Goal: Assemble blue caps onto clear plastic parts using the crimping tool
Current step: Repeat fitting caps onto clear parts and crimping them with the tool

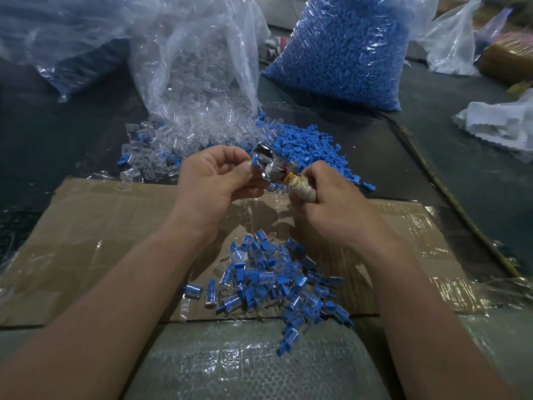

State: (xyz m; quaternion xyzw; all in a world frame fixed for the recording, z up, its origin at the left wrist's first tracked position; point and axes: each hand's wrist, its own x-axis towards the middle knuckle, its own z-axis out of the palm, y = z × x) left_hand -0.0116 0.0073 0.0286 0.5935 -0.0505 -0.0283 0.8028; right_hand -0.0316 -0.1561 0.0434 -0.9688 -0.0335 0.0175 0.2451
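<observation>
Blue cap (255, 162) pinched in the left grip (220, 174) at the chrome crimping tool (272, 171); right grip (328, 197) clamps its wrapped handle (300, 187) above cardboard (86, 226).

Chrome crimping tool (272, 170) mid-air, blue cap (255, 163) at head, capped parts (274, 281) below

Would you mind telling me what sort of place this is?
Probably a small assembly workshop: a bulk bag of blue caps, an open bag of clear parts, and a heap of finished pieces on flattened cardboard.
</observation>
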